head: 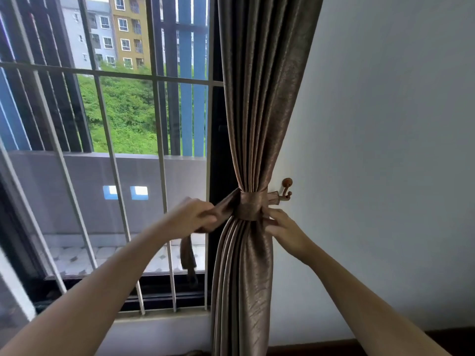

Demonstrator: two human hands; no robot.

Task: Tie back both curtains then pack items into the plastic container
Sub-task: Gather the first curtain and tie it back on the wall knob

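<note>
Gripping tieback [250, 205] end with left hand [191, 214], left of the wall hook [286, 188]. Seemingly pinching curtain [254, 111] below it with right hand [285, 231].

The curtain [257, 98] and its tieback [250, 205] are showing faintly shiny, finely crinkled cloth; the hook [286, 188] is gleaming glossy; the wall [385, 124] is looking matt, the window bars [108, 140] smooth-painted.
</note>
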